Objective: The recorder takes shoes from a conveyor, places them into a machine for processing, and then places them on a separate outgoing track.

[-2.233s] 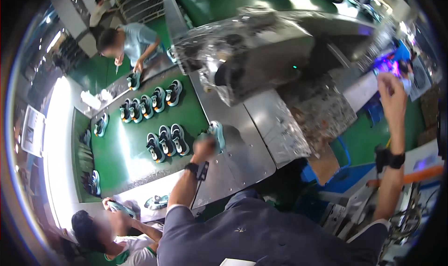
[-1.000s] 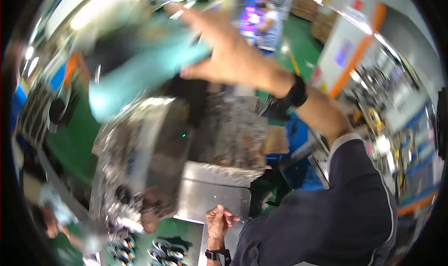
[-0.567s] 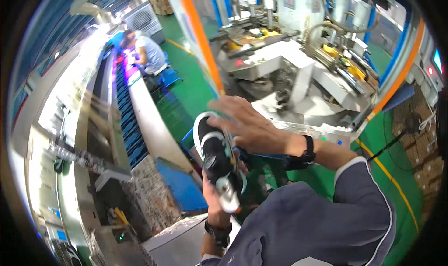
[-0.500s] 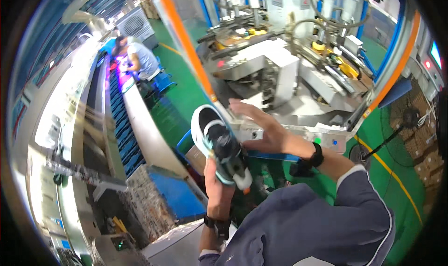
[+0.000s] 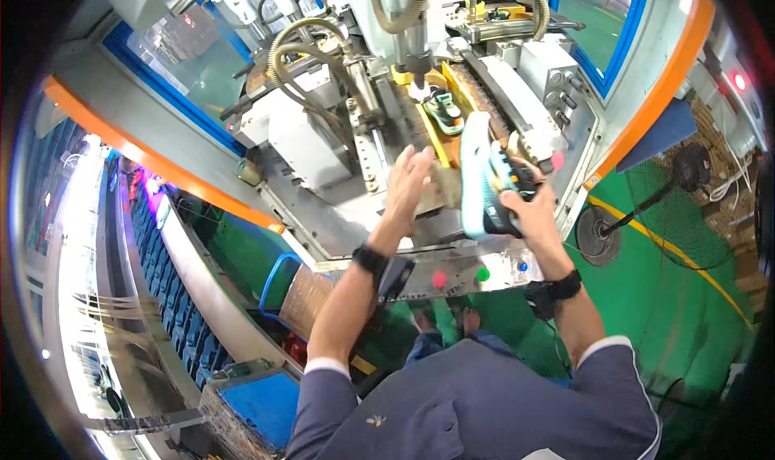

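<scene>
My right hand (image 5: 533,211) is closed round a dark sneaker (image 5: 496,187), which stands tilted with its pale mint-and-white sole facing left. To the left of it, my left hand (image 5: 410,184) is empty, its fingers stretched out and slightly blurred. Both hands are over the front of a press machine (image 5: 311,141). Between yellow side plates in the machine sits another sneaker (image 5: 444,113), dark with mint parts. A metal press rod (image 5: 419,63) comes down just behind that second shoe.
Orange guard posts (image 5: 161,173) flank the machine. Coloured buttons (image 5: 483,274) line its front edge. A conveyor (image 5: 182,299) runs along the left, with a cardboard box (image 5: 300,297) beside it. A floor fan (image 5: 646,210) stands at the right.
The view has swung to face the machine. Earlier my left hand held a sneaker near the conveyor and my right hand was open; now the right hand holds a sneaker and the left is empty.
</scene>
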The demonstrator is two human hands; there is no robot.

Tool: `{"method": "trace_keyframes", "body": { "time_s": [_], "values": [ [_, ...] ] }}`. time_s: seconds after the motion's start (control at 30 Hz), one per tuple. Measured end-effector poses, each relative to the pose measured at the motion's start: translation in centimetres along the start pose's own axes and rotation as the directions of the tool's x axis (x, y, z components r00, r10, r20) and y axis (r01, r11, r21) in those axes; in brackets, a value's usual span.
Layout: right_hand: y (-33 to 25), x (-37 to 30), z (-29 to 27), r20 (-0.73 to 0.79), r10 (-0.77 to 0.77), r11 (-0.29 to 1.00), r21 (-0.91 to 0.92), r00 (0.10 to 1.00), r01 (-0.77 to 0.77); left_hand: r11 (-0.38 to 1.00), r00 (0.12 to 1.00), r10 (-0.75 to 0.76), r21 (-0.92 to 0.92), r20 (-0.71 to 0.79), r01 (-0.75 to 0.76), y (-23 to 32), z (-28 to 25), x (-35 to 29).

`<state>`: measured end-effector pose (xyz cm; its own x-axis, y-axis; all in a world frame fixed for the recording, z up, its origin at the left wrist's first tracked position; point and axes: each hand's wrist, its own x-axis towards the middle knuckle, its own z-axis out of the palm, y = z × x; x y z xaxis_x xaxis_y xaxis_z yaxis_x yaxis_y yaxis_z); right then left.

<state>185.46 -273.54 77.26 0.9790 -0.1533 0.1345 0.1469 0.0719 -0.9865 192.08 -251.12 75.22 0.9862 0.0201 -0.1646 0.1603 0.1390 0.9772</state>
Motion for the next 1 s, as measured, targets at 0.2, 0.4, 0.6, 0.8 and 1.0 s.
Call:
{"method": "trace_keyframes", "body": {
  "time_s": [0.2, 0.4, 0.6, 0.8, 1.0],
  "values": [
    [-0.8, 2.6, -5.4, -0.204, -0.003, 0.976, -0.214, 0.979, -0.042, 0.921, 0.992, -0.056, 0.379, -0.111, 0.094, -6.3, 1.8, 20.0],
    [-0.3, 4.9, -6.5, -0.316, -0.059, 0.921, -0.382, 0.947, -0.07, 0.695, 0.924, -0.026, 0.657, -0.382, 0.292, -10.2, 1.7, 26.7],
    [-0.9, 20.4, -2.7, -0.139, -0.064, 0.512, -0.854, 0.988, -0.087, 0.922, 0.949, -0.315, -0.241, -0.017, 0.302, -4.8, -2.1, 18.3],
    [5.8, 29.9, 14.2, 0.263, 0.398, 0.459, -0.887, 0.879, 0.057, 0.89, 0.938, -0.321, -0.297, 0.129, 0.345, 1.2, -11.6, -3.5],
    [20.2, 29.1, 21.9, 0.009, 0.071, 0.331, -0.944, 0.997, -0.015, 0.92, 0.88, -0.263, -0.377, -0.395, 0.106, 3.6, -17.3, -23.5]
  ]
}}
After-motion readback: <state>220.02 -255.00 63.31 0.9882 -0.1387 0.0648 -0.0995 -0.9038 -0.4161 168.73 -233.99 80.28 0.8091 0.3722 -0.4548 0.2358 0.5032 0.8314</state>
